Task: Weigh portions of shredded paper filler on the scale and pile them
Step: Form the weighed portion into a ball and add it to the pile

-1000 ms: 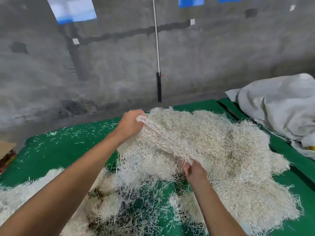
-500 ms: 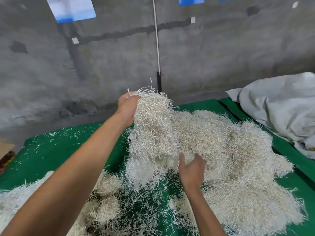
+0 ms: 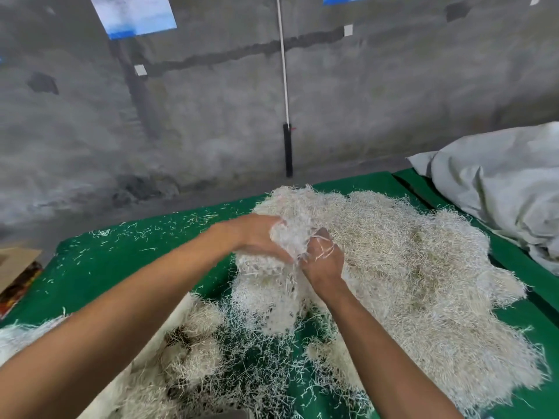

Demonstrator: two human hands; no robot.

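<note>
Fingers of the left hand (image 3: 259, 240) curl round the top of a clump (image 3: 272, 285) of shredded paper, the thumb side buried in the strands. The right hand (image 3: 323, 261) meets it from the other side, its fingers bent into the same clump with loose strips lying across the knuckles; both hands grip it, almost touching each other. The clump hangs down between the wrists as a pale, tangled hank, its lower end reaching the scattered shreds on the green cloth (image 3: 127, 261).

Just beyond and to the right of the hands lies the big heap (image 3: 423, 267) of filler, spreading toward the cloth's right edge. The held clump touches the heap's near left side. Nearer the camera, under the left forearm, sit smaller rounded wads (image 3: 193, 355) of the same paper, with thin loose bits strewn between them and over the cloth's far left part.

At the right, a grey sack (image 3: 499, 189) slumps on the cloth, apart from the heap. At the far left edge shows a cardboard corner (image 3: 15, 264). Behind everything stands a grey concrete wall (image 3: 211, 116) with a thin white pipe (image 3: 282, 62) running down it and a pale sheet (image 3: 133, 13) fixed near the top.
</note>
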